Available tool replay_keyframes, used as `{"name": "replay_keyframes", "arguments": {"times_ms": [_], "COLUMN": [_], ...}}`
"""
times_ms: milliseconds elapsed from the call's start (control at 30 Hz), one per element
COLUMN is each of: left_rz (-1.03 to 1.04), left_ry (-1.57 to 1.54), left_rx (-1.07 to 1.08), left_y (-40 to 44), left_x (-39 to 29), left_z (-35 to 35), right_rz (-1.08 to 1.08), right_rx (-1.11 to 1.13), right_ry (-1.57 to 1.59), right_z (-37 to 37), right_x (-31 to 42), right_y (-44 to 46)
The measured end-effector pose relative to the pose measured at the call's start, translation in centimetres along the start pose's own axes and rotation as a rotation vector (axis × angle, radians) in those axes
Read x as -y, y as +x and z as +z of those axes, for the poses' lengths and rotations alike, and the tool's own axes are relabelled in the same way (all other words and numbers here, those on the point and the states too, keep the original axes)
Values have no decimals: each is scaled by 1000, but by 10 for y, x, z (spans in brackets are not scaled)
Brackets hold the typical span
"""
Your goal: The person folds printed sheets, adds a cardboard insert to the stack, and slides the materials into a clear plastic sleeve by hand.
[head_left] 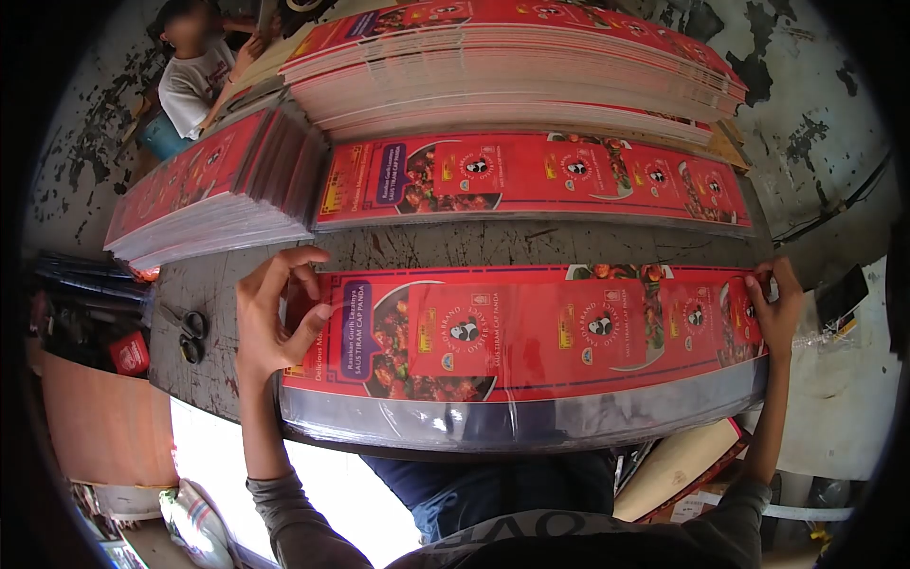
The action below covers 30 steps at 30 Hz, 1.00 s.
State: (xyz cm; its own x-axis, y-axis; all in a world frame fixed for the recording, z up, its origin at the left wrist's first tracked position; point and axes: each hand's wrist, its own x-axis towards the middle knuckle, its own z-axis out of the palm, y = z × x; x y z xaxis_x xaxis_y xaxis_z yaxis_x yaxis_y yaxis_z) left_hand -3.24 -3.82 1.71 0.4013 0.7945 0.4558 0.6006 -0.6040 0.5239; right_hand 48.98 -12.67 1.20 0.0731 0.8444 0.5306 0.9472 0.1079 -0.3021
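In front of me lies a long red printed sheet (531, 332) with food pictures and panda logos, along with a clear plastic sleeve (512, 425) that shows below its lower edge. My left hand (280, 313) is at the sheet's left end, thumb over the printed face and fingers curled at the edge. At the opposite end, my right hand (779, 308) grips the edge, its thumb on the print and its other fingers partly hidden. Just beyond the sheet, a stack of similar red sheets (531, 180) lies on the dark, scratched table (398, 248).
Left of my left hand lies a pair of black-handled scissors (192, 332). A stack of sleeved red prints (218, 190) stands at the back left, and a taller pile (512, 81) stands at the back. Another person (199, 76) sits at the far left.
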Motion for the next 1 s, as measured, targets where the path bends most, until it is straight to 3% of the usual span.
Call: {"name": "replay_keyframes", "arguments": {"times_ms": [433,667,733,867,1000], "left_rz": [164,122,75,155,48], "left_ry": [79,-17,-103,-158,-216], "left_rx": [92,131,138,82,124], "left_y": [5,2,2,1,-3], "left_x": [-3,-2,-3,6,-4], "left_z": [5,5,5,8,7], "right_rz": [-19,11,-87,-67,-73], "right_rx": [34,70,47,47,72], "right_ry": [13,38,37,47,41], "right_z": [1,0,1,1,-2], "right_x": [-3,-1,-2,-3,1], "right_y": [1,2,2,1,2]}}
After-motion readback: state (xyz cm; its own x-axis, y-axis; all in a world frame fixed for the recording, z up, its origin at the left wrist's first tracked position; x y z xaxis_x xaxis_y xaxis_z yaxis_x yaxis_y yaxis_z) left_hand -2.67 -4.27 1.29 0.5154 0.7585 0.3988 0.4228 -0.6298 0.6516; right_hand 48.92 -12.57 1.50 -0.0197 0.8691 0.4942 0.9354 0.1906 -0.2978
